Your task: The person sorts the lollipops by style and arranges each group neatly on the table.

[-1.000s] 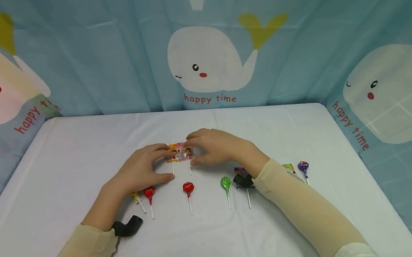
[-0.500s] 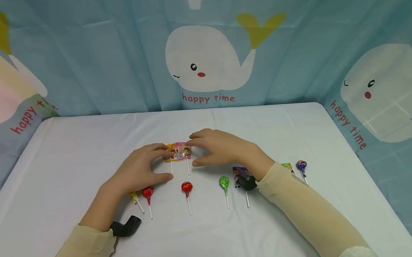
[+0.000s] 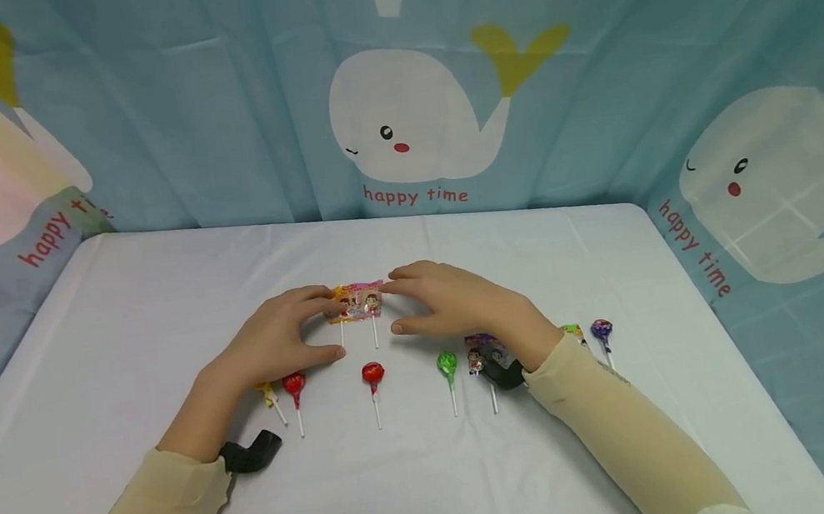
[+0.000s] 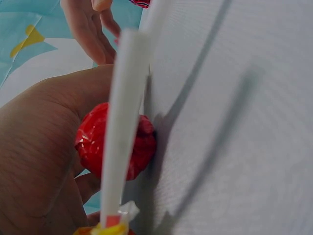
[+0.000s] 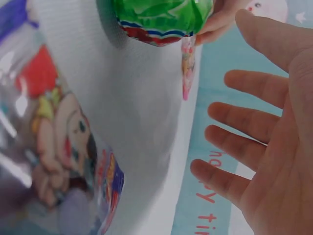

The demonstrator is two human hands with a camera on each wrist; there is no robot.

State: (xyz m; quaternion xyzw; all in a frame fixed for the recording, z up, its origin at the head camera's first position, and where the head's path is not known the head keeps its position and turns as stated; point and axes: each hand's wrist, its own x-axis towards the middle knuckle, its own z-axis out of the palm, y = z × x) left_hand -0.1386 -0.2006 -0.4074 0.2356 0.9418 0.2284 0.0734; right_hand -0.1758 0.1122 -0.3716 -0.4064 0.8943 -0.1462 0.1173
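Well, from where I stand, a flat, crinkly pink-and-yellow packet (image 3: 360, 303) lies on the white cloth of the worktop (image 3: 160, 300), towards its far edge, its clear film glossy and two thin white sticks poking out on the near side. The left hand (image 3: 269, 335) curves loosely over its left end, thumb well apart from the other fingers; these cover part of the film, and how firmly they touch it I can't tell. At the opposite end the right hand (image 3: 454, 296) has its fingers straight and spread, the tips right by the packet's edge, contact unclear.

Nearer the worktop's front edge, which runs out of sight, sits a row of round-headed sweets: a yellow lollipop (image 3: 270, 393) half tucked behind the left wrist, a shiny red lollipop (image 3: 294, 382), a second red lollipop (image 3: 373, 374) and a green lollipop (image 3: 447, 362). A purple packet (image 3: 477, 356) is partly hidden by the black wrist camera (image 3: 503, 375), and a yellow-green packet (image 3: 573, 330) mostly by the right sleeve (image 3: 618, 420). Towards the right edge, a purple lollipop (image 3: 601, 329) shows, its stick cut off by that sleeve.
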